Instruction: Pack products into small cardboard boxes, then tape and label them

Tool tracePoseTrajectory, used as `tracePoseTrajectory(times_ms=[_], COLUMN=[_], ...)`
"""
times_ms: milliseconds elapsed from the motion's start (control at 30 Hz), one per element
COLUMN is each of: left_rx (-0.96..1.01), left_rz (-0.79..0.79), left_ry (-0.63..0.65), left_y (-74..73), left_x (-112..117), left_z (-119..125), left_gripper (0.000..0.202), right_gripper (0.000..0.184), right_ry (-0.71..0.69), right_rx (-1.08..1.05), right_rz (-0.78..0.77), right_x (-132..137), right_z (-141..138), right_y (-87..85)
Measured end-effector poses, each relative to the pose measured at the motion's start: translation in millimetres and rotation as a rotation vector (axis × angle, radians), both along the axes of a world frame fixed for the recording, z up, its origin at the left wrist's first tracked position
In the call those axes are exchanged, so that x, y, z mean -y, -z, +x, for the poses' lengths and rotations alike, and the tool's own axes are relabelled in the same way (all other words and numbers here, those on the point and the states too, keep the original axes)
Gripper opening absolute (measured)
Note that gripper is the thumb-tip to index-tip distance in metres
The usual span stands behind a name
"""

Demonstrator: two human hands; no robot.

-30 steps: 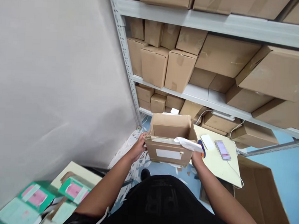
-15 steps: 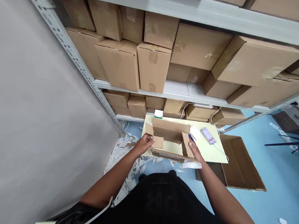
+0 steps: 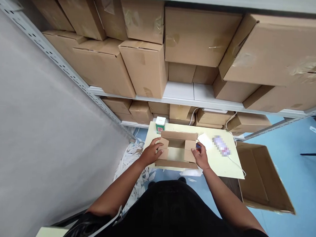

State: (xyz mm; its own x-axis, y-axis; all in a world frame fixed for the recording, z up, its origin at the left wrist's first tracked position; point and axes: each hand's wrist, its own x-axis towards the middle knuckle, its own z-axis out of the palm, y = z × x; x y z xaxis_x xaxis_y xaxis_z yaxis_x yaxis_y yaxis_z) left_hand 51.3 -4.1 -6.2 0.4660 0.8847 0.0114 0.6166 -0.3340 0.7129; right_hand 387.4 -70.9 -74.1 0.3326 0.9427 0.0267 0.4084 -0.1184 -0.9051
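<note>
An open cardboard box (image 3: pixel 175 164) sits on the pale yellow table (image 3: pixel 221 166), and the pale colour shows through its middle. My left hand (image 3: pixel 151 153) grips the left side of the box, fingers over the flap and thumb inside. On the opposite side, my right hand (image 3: pixel 201 157) pinches the right flap. A small blue object (image 3: pixel 198 145) shows at the right hand's fingers, mostly hidden, its kind unclear. Behind the box's left corner stands a small white and green carton (image 3: pixel 160 124).
A white paper (image 3: pixel 205 141) and a blurred-out device (image 3: pixel 221 146) with a cable lie on the table's right. Shelves ahead hold many cardboard boxes (image 3: pixel 202 36). A large open carton (image 3: pixel 266 177) stands at right on the floor. Paper scraps (image 3: pixel 130 163) litter the floor at left.
The box now sits squarer, its side flaps folded inward. My left hand has moved from a loose flap to grip the left side. The view has shifted closer to the shelves.
</note>
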Motion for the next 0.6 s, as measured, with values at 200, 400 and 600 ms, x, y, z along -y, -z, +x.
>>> tracePoseTrajectory(times_ms=[200, 400, 600], left_rx=[-0.126, -0.081, -0.109], left_rz=[-0.083, -0.074, -0.162], left_ry=[-0.095, -0.147, -0.176], left_y=[-16.1, -8.4, 17.6], left_x=[-23, -40, -31], left_z=[14, 16, 14], left_gripper=[0.116, 0.123, 0.116], right_gripper=[0.023, 0.045, 0.087], right_ry=[-0.232, -0.413, -0.774], right_rx=[0.251, 0.256, 0.496], right_rz=[0.159, 0.111, -0.024], right_x=[-10, 5, 43], right_z=[11, 26, 42], right_y=[-9.6, -11.1, -24.6])
